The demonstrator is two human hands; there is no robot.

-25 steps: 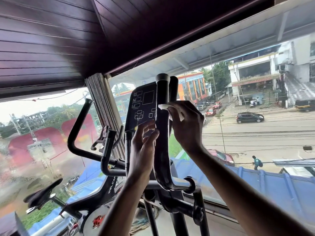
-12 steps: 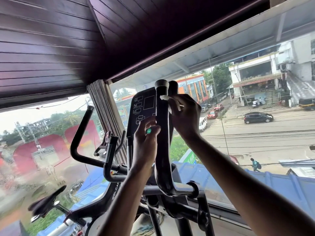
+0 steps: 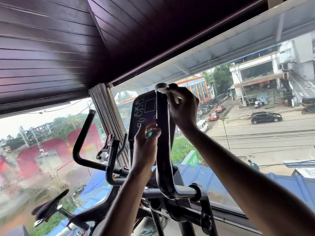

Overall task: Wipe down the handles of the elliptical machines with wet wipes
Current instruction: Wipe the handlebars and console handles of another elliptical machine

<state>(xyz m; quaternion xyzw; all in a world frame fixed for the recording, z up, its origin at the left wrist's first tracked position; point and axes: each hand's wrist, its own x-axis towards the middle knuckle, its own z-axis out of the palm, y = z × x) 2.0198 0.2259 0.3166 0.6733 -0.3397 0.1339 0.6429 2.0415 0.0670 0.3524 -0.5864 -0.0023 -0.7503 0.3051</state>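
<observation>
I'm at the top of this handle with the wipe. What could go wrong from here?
The wet wipe is bunched small under the right hand at the top end of the handle; it may slip off. The left hand grips the handle beside the console, so its fingers could bump the controls. If that hand lets go, the handle may swing.

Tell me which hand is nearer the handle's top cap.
Right. The right hand presses the wipe against the handle just below the cap; the left hand holds the handle well lower.
</observation>
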